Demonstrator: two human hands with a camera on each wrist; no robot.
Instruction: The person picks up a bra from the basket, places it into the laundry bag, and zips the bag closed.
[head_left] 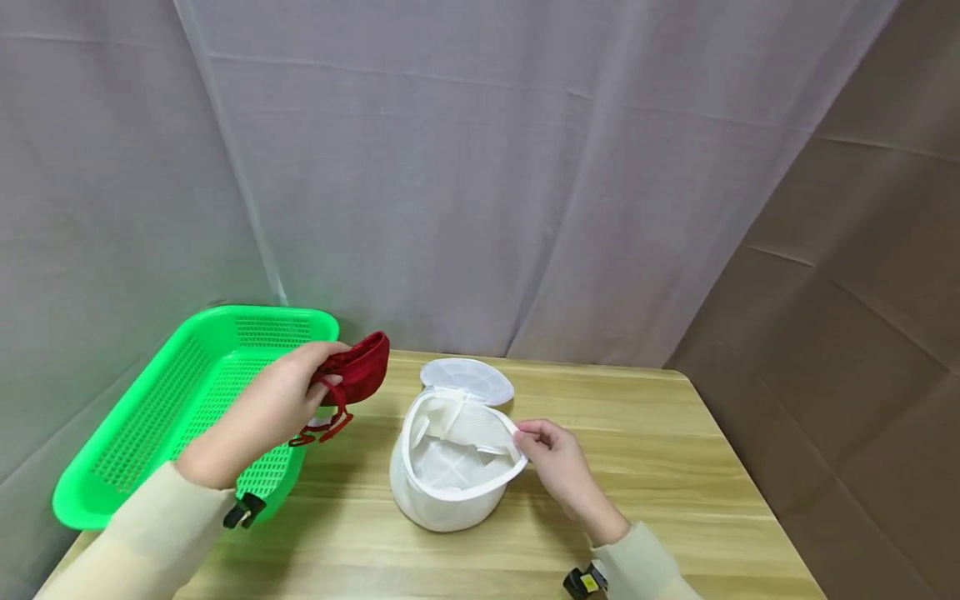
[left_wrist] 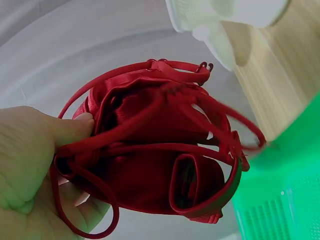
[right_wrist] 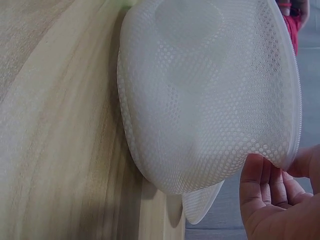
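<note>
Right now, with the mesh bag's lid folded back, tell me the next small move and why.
Probably move the left hand over and lower the red bra into the white mesh laundry bag: the bra is gripped clear of the bag, its lid is back, and the right hand pinches the zippered rim of the open top.

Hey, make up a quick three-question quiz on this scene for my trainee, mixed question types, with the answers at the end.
1. True or false: the red garment lies inside the white mesh bag.
2. Which part of the white mesh bag does the right grip pinch?
3. Fill in the colour: the perforated basket is ____.

Key:
1. False; the left grip holds it outside, above the bag's left side in the head view.
2. Its rim.
3. Green.
</note>
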